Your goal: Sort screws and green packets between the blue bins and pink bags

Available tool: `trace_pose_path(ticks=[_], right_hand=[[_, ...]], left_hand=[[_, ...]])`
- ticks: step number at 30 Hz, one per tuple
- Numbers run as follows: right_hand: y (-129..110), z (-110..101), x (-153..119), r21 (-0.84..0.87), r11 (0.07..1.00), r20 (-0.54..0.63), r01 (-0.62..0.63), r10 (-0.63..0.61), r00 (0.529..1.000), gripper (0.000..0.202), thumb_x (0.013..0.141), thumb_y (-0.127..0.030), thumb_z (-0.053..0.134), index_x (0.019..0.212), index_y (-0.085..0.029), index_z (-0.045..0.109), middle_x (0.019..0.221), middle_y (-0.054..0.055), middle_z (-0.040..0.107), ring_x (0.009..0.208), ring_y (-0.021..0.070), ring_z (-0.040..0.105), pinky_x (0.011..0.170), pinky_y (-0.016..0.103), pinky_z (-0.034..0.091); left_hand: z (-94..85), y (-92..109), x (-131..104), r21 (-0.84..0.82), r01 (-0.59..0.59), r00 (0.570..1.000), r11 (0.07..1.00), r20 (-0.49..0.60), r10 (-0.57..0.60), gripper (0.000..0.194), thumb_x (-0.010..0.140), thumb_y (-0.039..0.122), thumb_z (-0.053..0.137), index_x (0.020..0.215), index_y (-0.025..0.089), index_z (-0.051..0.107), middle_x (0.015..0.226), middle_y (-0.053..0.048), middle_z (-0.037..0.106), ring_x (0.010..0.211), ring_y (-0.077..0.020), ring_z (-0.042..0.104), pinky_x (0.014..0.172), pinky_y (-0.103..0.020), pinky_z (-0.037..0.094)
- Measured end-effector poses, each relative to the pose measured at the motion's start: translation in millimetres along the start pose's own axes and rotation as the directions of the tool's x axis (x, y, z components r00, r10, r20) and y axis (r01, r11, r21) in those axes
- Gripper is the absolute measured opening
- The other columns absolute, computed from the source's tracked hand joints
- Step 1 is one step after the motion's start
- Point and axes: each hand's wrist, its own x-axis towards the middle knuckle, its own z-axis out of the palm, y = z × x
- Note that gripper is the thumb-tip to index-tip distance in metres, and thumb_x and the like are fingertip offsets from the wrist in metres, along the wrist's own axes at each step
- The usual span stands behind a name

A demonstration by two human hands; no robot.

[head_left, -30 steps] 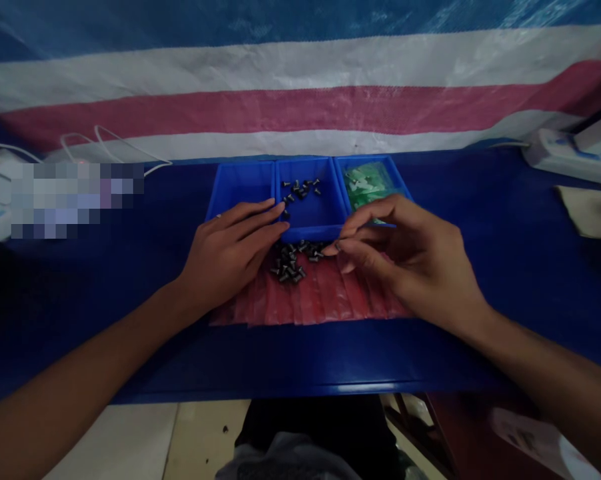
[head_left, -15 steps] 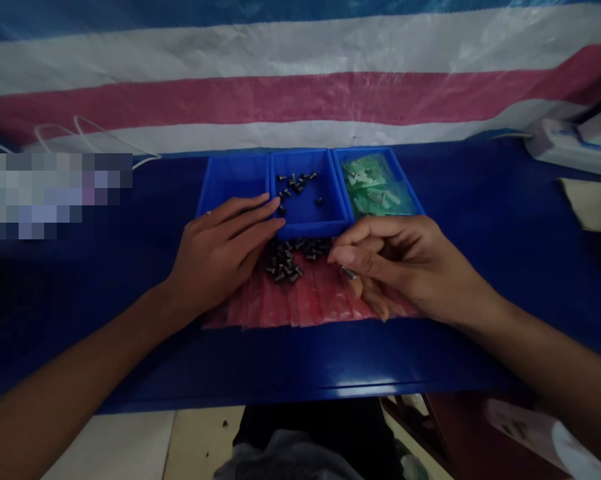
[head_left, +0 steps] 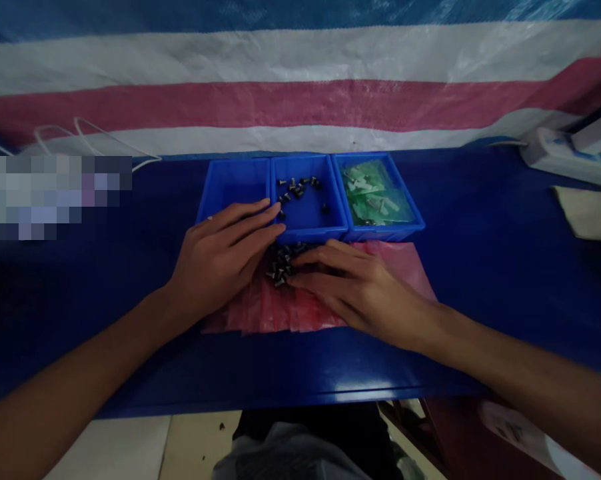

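Dark screws (head_left: pixel 282 264) lie in a pile on red plastic bags (head_left: pixel 310 307), just in front of the middle blue bin (head_left: pixel 310 235). My right hand (head_left: pixel 360 283) reaches over the bags from the right, its thumb and fingertips apart at the pile's right side. Resting at the left of the pile, my left hand (head_left: pixel 220 257) has its fingers stretched out, with the tips at the middle bin's front left corner. A few screws (head_left: pixel 297 191) are inside that bin. Green bags with small pieces (head_left: pixel 375 200) fill the right bin (head_left: pixel 384 233).
The left blue bin (head_left: pixel 236 162) stands behind my left hand. A white device (head_left: pixel 563 157) and a pale cloth-like piece (head_left: pixel 588 213) are at the right. White cables (head_left: pixel 111 141) lie at the back left. The blue table's (head_left: pixel 260 373) front edge is near my body.
My right hand has moved left and down from beside the right bin to the pile, and the screw in its fingers no longer shows. My left hand has stayed put.
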Motion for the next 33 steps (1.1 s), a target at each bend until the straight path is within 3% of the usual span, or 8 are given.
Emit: trace_pose_path(ticks=[5,11,17,21,23,26,29,33], right_hand=[[4.8,4.9,3.4,0.034,0.999,-0.011,-0.012,0.013,1.000,0.022,0.111,-0.020,0.055,0.106,-0.015,0.076,0.109,0.010,0.078,0.099,0.0212,0.073,0.089,0.036,0.062],[3.7,7.3,3.2,0.025,0.998,-0.019,-0.053,0.054,0.998,0.022,0.111,-0.019,0.055,0.120,-0.016,0.075,0.110,0.010,0.075,0.101,0.0215,0.072,0.089,0.035,0.063],[7.9,-0.9,2.4,0.021,0.996,-0.174,-0.081,0.083,0.981,0.017,0.110,-0.024,0.060,0.112,-0.018,0.075,0.111,0.010,0.075,0.100,0.0192,0.075,0.091,0.032,0.063],[7.1,-11.3,2.3,0.134,0.981,-0.187,-0.142,0.165,0.968,0.014,0.109,-0.020,0.062,0.110,-0.020,0.076,0.112,0.008,0.081,0.106,0.0207,0.078,0.096,0.035,0.063],[3.7,-15.7,3.2,0.290,0.925,-0.170,-0.245,0.302,0.938,0.011,0.107,-0.023,0.067,0.111,-0.021,0.078,0.105,0.005,0.083,0.093,0.0184,0.079,0.086,0.031,0.065],[-0.7,-21.4,5.4,0.560,0.739,-0.051,-0.374,0.482,0.875,0.017,0.103,-0.036,0.075,0.102,-0.020,0.079,0.085,0.001,0.079,0.063,0.0114,0.071,0.063,0.024,0.060],[-0.7,-25.4,7.2,0.714,0.567,0.077,-0.411,0.520,0.851,0.034,0.098,-0.050,0.079,0.088,-0.018,0.076,0.070,0.000,0.073,0.055,0.0095,0.065,0.056,0.021,0.056],[0.6,-27.5,8.8,0.796,0.449,0.146,-0.405,0.507,0.849,0.037,0.096,-0.054,0.081,0.090,-0.018,0.074,0.071,0.001,0.073,0.055,0.0110,0.066,0.052,0.023,0.056]], left_hand=[[0.3,-0.1,1.5,0.027,-0.013,1.000,1.000,0.003,0.012,0.023,0.106,0.010,0.065,0.126,0.020,0.072,0.134,-0.009,0.078,0.129,-0.0252,0.075,0.105,-0.044,0.069],[0.6,-0.4,2.4,0.014,-0.012,1.000,1.000,0.002,0.012,0.023,0.104,0.009,0.067,0.124,0.017,0.073,0.134,-0.012,0.078,0.128,-0.0270,0.075,0.106,-0.044,0.068],[1.7,0.0,2.1,0.004,0.002,1.000,1.000,0.005,-0.002,0.024,0.103,0.009,0.068,0.124,0.020,0.074,0.134,-0.009,0.078,0.130,-0.0257,0.074,0.108,-0.041,0.066],[0.7,0.1,2.1,0.014,0.006,1.000,1.000,0.014,-0.006,0.023,0.105,0.011,0.067,0.124,0.021,0.074,0.135,-0.008,0.078,0.129,-0.0254,0.075,0.106,-0.042,0.068],[-0.1,-0.1,2.0,0.018,0.005,1.000,1.000,0.015,-0.005,0.023,0.105,0.011,0.067,0.124,0.021,0.074,0.134,-0.009,0.078,0.129,-0.0260,0.075,0.105,-0.042,0.068],[-1.0,-0.1,1.9,0.004,0.013,1.000,1.000,0.021,-0.013,0.023,0.105,0.011,0.066,0.124,0.021,0.075,0.135,-0.008,0.078,0.129,-0.0267,0.075,0.105,-0.043,0.069],[-1.6,0.3,2.1,-0.009,0.022,1.000,1.000,0.020,-0.022,0.024,0.106,0.012,0.065,0.124,0.022,0.076,0.136,-0.007,0.077,0.130,-0.0267,0.075,0.106,-0.044,0.068],[-1.5,0.6,2.2,0.006,0.015,1.000,1.000,0.018,-0.015,0.022,0.107,0.014,0.063,0.124,0.020,0.075,0.136,-0.008,0.077,0.130,-0.0256,0.074,0.106,-0.042,0.068]])
